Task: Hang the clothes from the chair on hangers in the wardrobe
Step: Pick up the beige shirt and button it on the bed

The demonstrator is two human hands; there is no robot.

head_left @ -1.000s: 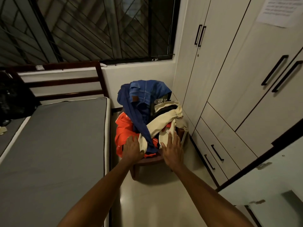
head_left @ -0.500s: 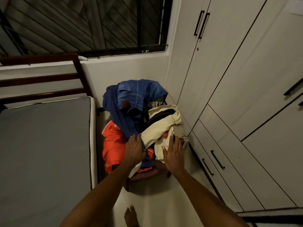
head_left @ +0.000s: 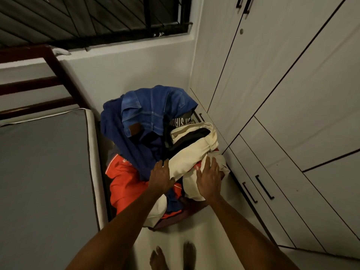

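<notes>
A heap of clothes (head_left: 159, 149) sits piled on a chair whose dark seat edge (head_left: 175, 217) barely shows beneath it, in the corner between the bed and the wardrobe (head_left: 282, 94). On top lie blue jeans (head_left: 153, 110) with a brown waist patch; under them a darker blue garment (head_left: 124, 141) drapes down the front. An orange-red garment (head_left: 124, 184) hangs on the bed side, and a cream cloth (head_left: 191, 154) wraps across the wardrobe side, folded over something black, perhaps a shirt, though the dim light leaves that unclear.

Both hands are on the pile. The left hand (head_left: 161, 178) lies flat with fingers straight, resting where the dark blue garment meets the cream cloth. The right hand (head_left: 209, 180) is also spread, fingers straight, pressing on the cream cloth near the wardrobe drawers (head_left: 276, 201).

The grey mattress (head_left: 44, 182) lies just beside the chair, its wooden headboard (head_left: 39, 84) under the barred window (head_left: 97, 18). Two bare feet (head_left: 173, 258) stand on the pale floor (head_left: 175, 236) before the chair.
</notes>
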